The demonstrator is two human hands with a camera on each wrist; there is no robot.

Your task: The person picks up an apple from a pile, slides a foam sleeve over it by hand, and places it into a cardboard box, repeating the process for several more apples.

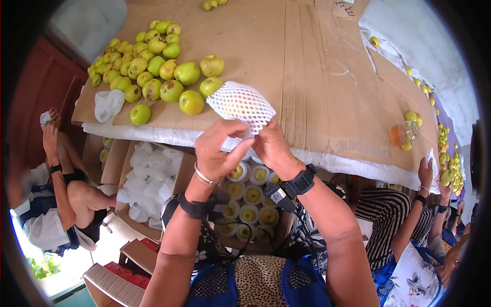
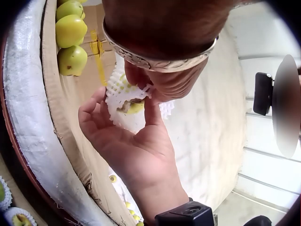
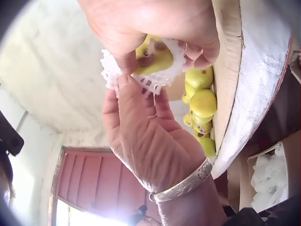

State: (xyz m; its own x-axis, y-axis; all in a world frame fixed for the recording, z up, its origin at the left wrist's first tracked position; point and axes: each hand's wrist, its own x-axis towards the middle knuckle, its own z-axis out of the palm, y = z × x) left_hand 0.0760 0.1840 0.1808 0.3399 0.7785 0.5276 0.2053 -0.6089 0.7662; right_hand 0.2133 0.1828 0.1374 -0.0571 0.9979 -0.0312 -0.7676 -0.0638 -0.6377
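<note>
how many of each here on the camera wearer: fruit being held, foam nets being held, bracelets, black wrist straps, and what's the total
Yellow-green fruit: 1, inside the net
White foam net: 1
Silver-coloured bracelet: 1
Black wrist straps: 2, one on each wrist
Total: 5

Apparently a fruit-packing workshop: loose apples (image 1: 156,65) left of the gripped apple (image 1: 239,101), boxed apples (image 1: 249,214) below, people (image 1: 415,268) on either side.
</note>
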